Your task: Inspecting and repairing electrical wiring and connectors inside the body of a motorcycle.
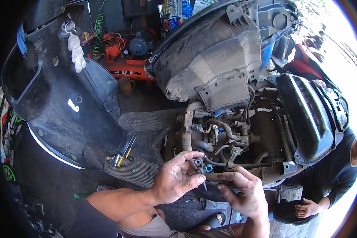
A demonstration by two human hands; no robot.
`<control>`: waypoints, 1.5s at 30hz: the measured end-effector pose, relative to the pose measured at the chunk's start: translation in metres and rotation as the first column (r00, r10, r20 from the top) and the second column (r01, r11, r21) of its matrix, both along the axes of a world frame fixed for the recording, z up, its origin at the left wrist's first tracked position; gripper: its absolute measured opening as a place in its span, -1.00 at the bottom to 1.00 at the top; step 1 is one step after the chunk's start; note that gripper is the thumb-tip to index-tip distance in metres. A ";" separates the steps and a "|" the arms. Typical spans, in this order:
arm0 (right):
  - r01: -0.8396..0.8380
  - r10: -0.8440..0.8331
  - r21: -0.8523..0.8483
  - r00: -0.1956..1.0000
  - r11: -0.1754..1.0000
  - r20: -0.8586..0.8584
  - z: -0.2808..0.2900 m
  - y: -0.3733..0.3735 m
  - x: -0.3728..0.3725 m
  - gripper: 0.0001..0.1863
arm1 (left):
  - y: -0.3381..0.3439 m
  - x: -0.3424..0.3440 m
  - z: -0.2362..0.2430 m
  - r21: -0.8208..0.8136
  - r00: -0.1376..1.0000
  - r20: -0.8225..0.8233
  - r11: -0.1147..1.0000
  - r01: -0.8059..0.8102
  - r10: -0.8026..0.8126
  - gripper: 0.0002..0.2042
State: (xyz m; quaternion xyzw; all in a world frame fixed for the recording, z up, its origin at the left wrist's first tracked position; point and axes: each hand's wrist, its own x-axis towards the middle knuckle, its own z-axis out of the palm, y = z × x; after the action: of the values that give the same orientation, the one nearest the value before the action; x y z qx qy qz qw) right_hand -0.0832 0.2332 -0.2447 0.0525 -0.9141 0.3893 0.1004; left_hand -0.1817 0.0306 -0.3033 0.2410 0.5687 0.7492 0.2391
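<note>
Between the thumb and fingers of my left hand (178, 174) is a fuel injector (200, 166), a small dark metal part with a round hole at its top. A blue-rimmed connector socket (209, 168) shows on its right side. A black hose (216, 162) runs close beside it toward the engine. My right hand (246, 192) hovers just right of the part, fingers half curled and thumb apart, with nothing seen in them. Both hands are over the near edge of the scooter's exposed engine bay (226, 135), among hoses, wires and metal fittings.
The scooter's grey underseat tub (218, 59) stands tilted up behind the bay. Screwdrivers (127, 150) lie on the footboard (142, 166). A red air compressor (127, 71) stands behind. A person in dark clothes (325, 170) is at the right by the black tail panel (305, 119).
</note>
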 end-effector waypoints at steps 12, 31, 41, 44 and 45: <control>0.143 -0.154 -0.125 0.984 0.982 -0.088 -0.004 -0.014 -0.027 -0.71 | -0.007 -0.005 0.003 0.046 0.998 -0.017 0.997 -0.062 0.063 -0.45; 0.210 -0.115 -0.523 0.971 0.826 0.209 -0.026 -0.015 -0.120 -0.73 | -0.014 -0.026 0.000 0.197 0.988 0.018 0.968 -0.156 0.155 -0.46; 0.197 -0.021 -0.783 0.973 0.590 0.229 -0.022 -0.001 -0.110 -0.72 | 0.001 -0.041 0.000 -0.013 0.872 -0.347 0.928 -0.372 0.345 -0.48; 0.185 0.001 -0.804 0.974 0.565 0.226 -0.023 -0.003 -0.111 -0.72 | 0.005 -0.050 -0.004 -0.023 0.815 -0.437 0.901 -0.432 0.380 -0.48; 0.185 0.000 -0.807 0.975 0.561 0.223 -0.024 -0.003 -0.111 -0.72 | 0.007 -0.052 -0.006 -0.026 0.815 -0.440 0.902 -0.430 0.376 -0.48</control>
State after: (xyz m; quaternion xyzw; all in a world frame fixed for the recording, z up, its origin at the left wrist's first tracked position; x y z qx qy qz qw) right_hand -0.1943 0.2299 -0.2688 -0.0873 -0.6338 0.7674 0.0421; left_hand -0.2335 0.0380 -0.3089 0.2568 0.6905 0.6750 -0.0404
